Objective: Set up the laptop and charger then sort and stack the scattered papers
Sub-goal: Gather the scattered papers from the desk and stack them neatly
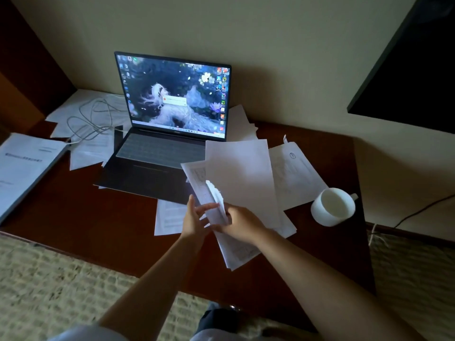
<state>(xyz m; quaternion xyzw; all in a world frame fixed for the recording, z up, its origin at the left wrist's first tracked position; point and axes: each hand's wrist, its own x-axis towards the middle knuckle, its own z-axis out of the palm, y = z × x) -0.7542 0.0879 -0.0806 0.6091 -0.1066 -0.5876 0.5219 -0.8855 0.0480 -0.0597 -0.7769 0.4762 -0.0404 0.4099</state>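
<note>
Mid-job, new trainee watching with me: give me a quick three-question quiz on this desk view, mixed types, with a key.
1. True or false: the laptop is open with its screen lit.
2. Multiple choice: the white cup sits A) left of the laptop, B) on the keyboard, C) at the desk's right edge.
3. Short answer: what do the hands hold?

Key
1. True.
2. C.
3. The right hand grips a sheaf of papers, the left hand touching its edge; the white cable lies untouched on sheets left of the laptop.
</note>
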